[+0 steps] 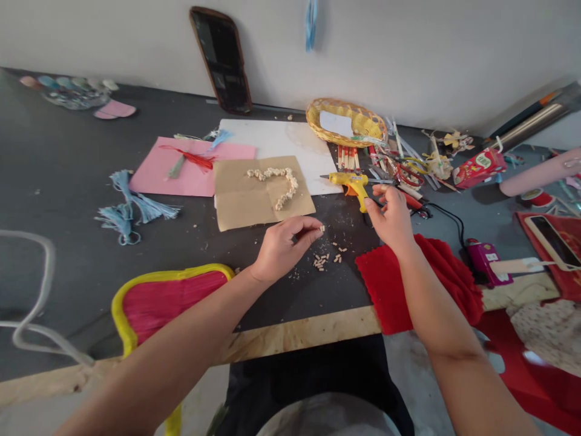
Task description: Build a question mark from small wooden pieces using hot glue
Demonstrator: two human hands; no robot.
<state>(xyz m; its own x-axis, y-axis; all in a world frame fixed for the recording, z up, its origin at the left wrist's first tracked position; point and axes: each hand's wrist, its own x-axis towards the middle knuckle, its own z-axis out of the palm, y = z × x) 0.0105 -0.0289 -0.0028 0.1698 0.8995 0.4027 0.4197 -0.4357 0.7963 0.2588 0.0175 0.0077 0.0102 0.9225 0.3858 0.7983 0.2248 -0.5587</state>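
My left hand (pixel 287 245) is closed in a pinch, with a small beige piece (pixel 322 229) between thumb and fingertips. Below it, several short beige pieces (pixel 321 261) lie loose on the dark table among crumbs. My right hand (pixel 391 215) is beside the handle of a yellow glue gun (pixel 349 180), thumb and forefinger apart; whether the thumb touches the handle I cannot tell. The glue gun's nozzle points left. Beyond my left hand, a curved chain of beige clusters (pixel 290 181) rests on a sheet of brown paper (pixel 240 203).
A wicker basket (pixel 318 109), scissors (pixel 406 175) and a juice box (pixel 480 168) stand or lie at the back right. Red cloth (pixel 385 284) is under my right forearm. Blue tassels (pixel 122 212) and pink paper (pixel 152 172) lie left. A phone (pixel 222 60) leans against the wall.
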